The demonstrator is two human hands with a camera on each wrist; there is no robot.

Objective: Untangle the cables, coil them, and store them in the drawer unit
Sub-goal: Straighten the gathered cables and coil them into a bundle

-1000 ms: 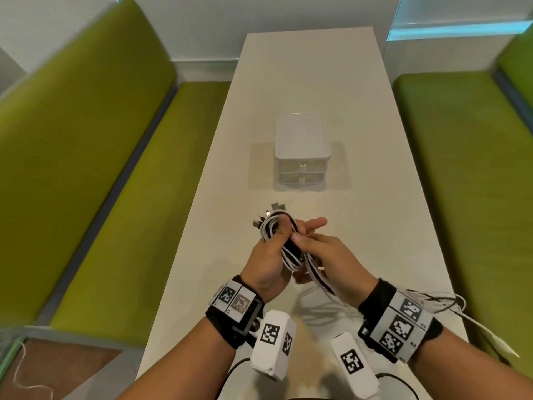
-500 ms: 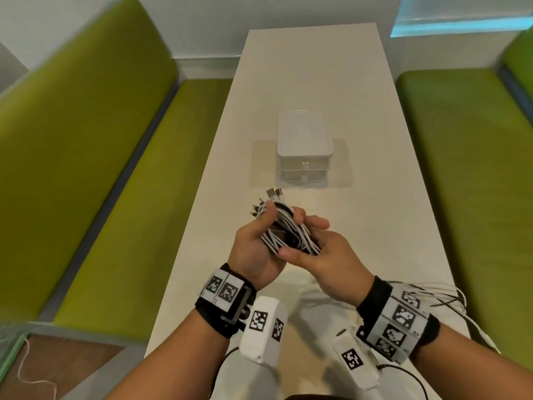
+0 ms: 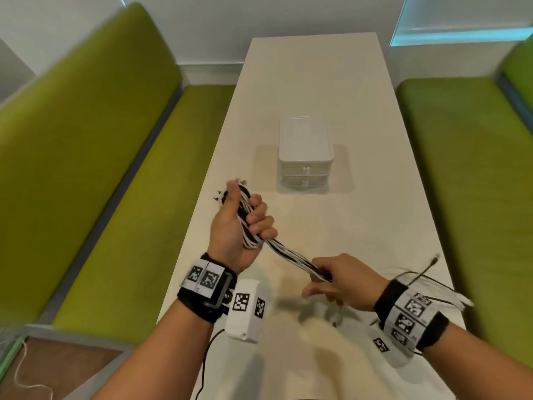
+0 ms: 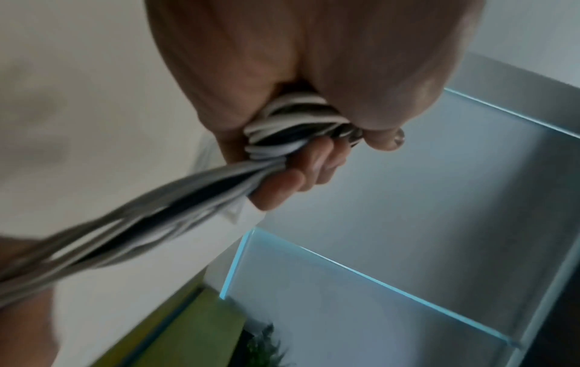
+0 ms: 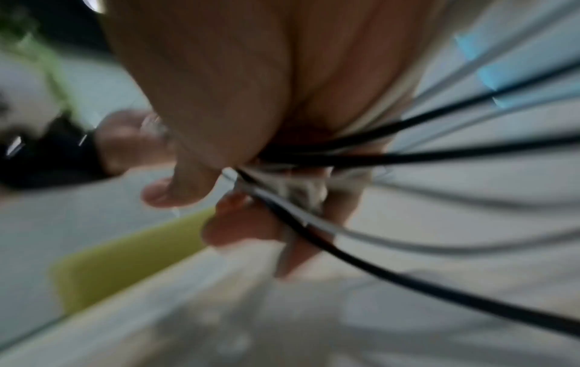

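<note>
Drawer unit [image 3: 305,153] mid-desk [image 3: 311,73], cables [image 3: 291,254] in front btwn hands, benches [image 3: 86,157] left & right.

The hands are moving apart: the left hand [image 3: 240,226] is lifting away to the left with the coiled end of the cables [image 3: 285,252] in its grip, while the right hand [image 3: 341,281] is drawing back and down toward the table [image 3: 314,82], sliding along the bundle. The black and white strands are stretching out between them where they were bunched together a second ago.
</note>
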